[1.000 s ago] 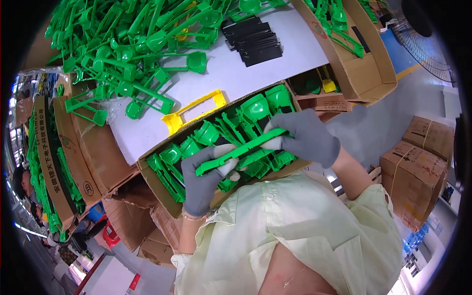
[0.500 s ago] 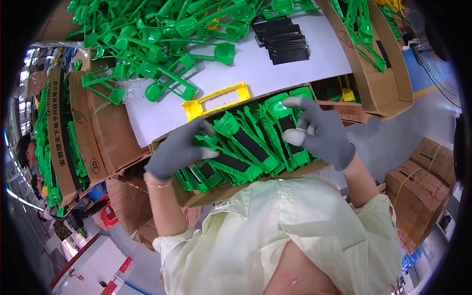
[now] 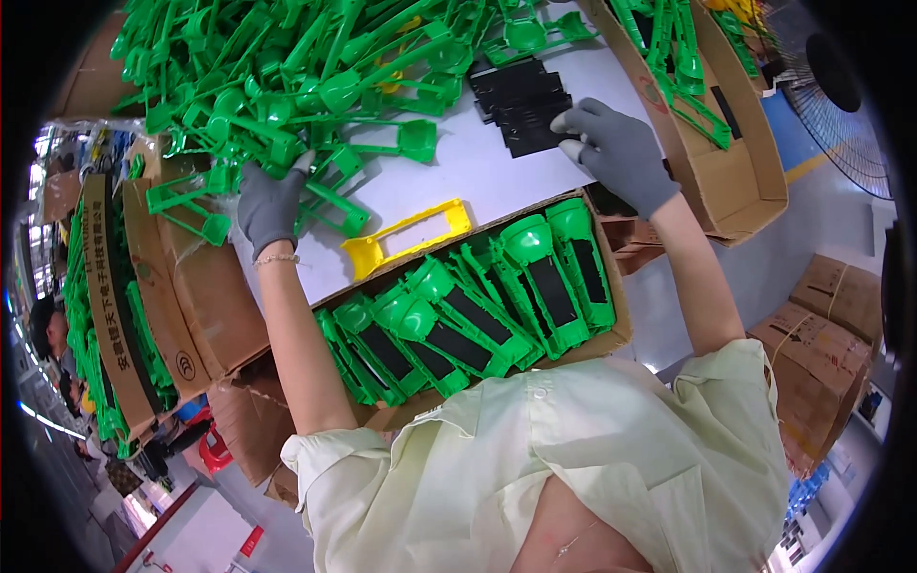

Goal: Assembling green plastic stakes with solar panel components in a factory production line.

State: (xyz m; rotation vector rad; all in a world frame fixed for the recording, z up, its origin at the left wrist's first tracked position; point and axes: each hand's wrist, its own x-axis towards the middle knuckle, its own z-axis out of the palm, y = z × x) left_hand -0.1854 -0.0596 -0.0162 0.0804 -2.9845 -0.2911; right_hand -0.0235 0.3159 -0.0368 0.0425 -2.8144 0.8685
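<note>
Reaching up from the lower edge, two grey-gloved hands work a white table: the left hand, left of centre, curls loosely around a green frame at the edge of a tangled green pile in the upper left, though how firmly it grips I cannot tell, while the right hand, upper right, lies fairly flat with fingertips on a stack of black plates, grasping nothing visible. Pulling that frame could drag interlocked neighbours off the heap, and the fingertips might lift two plates at once. Near the bottom centre, a box of finished green shells sits under both arms, so a dropped part could fall among them.
</note>
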